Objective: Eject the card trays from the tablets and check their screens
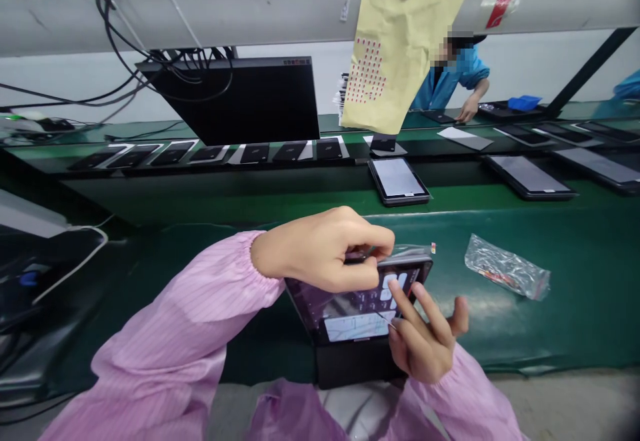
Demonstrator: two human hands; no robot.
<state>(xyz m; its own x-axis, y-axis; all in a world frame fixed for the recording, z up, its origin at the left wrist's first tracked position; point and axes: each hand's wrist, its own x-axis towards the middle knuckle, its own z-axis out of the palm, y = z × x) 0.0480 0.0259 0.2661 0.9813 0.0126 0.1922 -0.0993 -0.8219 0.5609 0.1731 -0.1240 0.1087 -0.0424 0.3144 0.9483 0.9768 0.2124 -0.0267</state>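
A tablet (345, 304) with a lit screen leans tilted on a black stand or cover (350, 364) in front of me. My left hand (325, 248) reaches over its top edge, thumb and bent index finger closed around that edge. Clear film (413, 252) shows along the same edge, with a small coloured tab (433, 248) at its corner. My right hand (425, 334) is at the screen's lower right, a fingertip near the lit icons. Between its thumb and a finger sits a thin pin-like tool (384, 319), its exact kind unclear.
A clear plastic bag (507, 266) with small parts lies on the green mat to the right. Several tablets, one a stacked tablet (400, 180), line the shelf beyond. A monitor (250, 98) and yellow sheet (400, 48) hang above. A co-worker's hand (469, 108) touches the far bench.
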